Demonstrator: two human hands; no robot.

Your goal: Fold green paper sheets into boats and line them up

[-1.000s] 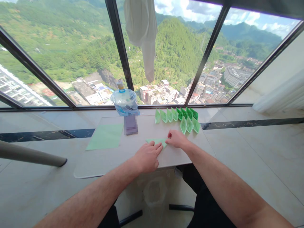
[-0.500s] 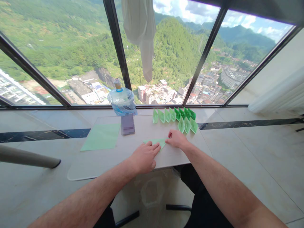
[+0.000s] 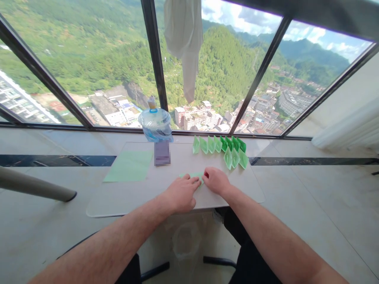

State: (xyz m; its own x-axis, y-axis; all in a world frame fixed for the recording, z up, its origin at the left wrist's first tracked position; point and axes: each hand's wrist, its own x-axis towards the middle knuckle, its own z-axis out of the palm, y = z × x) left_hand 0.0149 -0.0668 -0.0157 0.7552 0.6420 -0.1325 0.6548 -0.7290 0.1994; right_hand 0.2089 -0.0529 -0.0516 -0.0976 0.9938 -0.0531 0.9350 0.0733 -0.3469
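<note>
A small folded piece of light green paper [image 3: 194,176] lies on the pale table [image 3: 133,197]. My left hand [image 3: 180,193] rests flat on its near left part, fingers stretched out over it. My right hand [image 3: 215,180] is closed in a pinch on the paper's right end, thumb against forefinger. Just beyond my right hand stand several folded green paper boats [image 3: 220,145] in two rows.
A flat light green sheet [image 3: 128,166] lies at the table's left. A clear water bottle [image 3: 156,124] and a small purple box [image 3: 162,153] stand at the back middle. A grey tube [image 3: 32,185] juts in from the left. Cloth [image 3: 183,35] hangs at the window.
My right hand has slid left along the paper toward my left hand, so less of the paper shows. The view has shifted slightly.
</note>
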